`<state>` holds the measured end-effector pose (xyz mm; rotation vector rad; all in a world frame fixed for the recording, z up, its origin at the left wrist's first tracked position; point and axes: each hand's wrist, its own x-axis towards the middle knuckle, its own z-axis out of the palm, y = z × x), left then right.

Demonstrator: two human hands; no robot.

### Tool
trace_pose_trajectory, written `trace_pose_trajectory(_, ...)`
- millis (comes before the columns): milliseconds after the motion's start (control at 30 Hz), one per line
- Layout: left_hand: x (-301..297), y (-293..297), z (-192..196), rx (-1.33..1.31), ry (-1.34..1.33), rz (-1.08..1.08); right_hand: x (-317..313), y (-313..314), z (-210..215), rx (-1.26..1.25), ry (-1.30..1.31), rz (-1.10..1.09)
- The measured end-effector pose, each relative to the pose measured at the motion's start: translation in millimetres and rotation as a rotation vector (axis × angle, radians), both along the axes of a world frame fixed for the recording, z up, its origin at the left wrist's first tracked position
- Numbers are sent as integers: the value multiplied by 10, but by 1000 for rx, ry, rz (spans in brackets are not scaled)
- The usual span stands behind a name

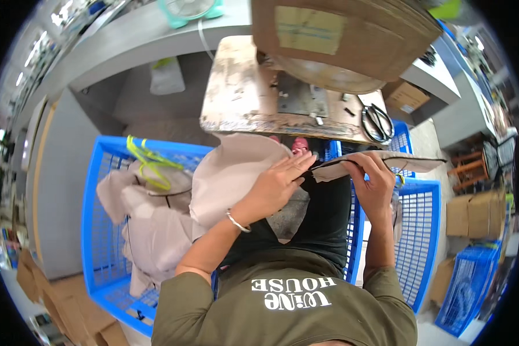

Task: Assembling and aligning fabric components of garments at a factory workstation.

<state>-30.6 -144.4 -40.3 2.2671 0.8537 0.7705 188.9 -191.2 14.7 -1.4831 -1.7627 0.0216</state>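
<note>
While a flat beige fabric piece (380, 163) with a dark underside is held level in front of the body in the head view, it is pinched at its near edge by both hands: the left hand (274, 187) lies with fingers extended and pressed flat along the piece's left end, and the right hand (375, 187) is curled closed around the edge, thumb on top. The piece sits just at six o'clock from the worn wooden worktable (242, 98), with its far tip reaching toward three o'clock. A slip is judged possible, since the left fingers press rather than clamp; the piece could then drop into the blue crate (98, 219) at nine o'clock, among the beige fabric pieces (150, 225) and yellow-green straps (150, 164) there. Scissors (378, 122) lie on the table's right corner, near the raised piece, and could be snagged. At twelve o'clock a brown cardboard stack (352, 34) carries a pale rectangular label (308, 30) with blue edging. Plain brown cartons (473, 213) stand at three o'clock, another (408, 97) at two o'clock, and more (57, 305) at seven o'clock.
</note>
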Motion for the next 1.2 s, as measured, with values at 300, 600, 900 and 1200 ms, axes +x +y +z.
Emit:
trace_pose_trajectory(300, 121, 1031, 296, -758, -316, -77, 324, 621, 30, -157, 352, -76)
trace_pose_trajectory(600, 344, 1486, 145, -766, -324, 59, 535, 1147, -198, -201, 245, -66)
trace_pose_trajectory(900, 382, 1567, 130, -748, -519, 64, 423, 1218, -74, -263, 290, -152)
trace_pose_trajectory(1200, 25, 1535, 259, -791, -460, 148, 773, 747, 52, -119, 135, -362)
